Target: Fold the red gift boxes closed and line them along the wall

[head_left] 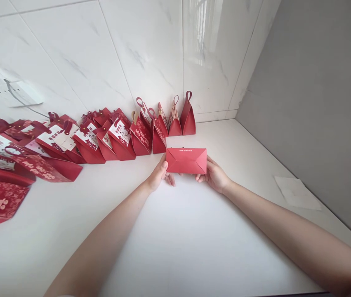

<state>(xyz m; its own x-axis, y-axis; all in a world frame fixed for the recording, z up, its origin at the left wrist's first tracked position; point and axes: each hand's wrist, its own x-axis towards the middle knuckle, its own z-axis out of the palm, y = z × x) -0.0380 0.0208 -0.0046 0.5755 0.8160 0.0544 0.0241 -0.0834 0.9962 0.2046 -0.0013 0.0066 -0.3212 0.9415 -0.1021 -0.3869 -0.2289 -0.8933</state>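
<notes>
Between my two hands is a red paper gift box (186, 161), tipped so that its rectangular base with folded creases and a line of small white print faces me. My left hand (159, 171) grips its left end, thumb on the near edge and fingers curled beneath. Around the right end my right hand (214, 175) is closed, its fingers partly hidden behind and under the box. The upper part of this box is out of sight behind its base. Just beyond it, several finished red gift boxes (188, 119) with ribbon loops stand upright.
A long row of similar red gift boxes (121, 138), some with white printed tags, runs leftward along the tiled wall (150, 49). A white paper sheet (297, 192) lies on the white tabletop (175, 247) at right, by a grey panel (311, 90). A wall socket (19, 94) with a cable is at far left.
</notes>
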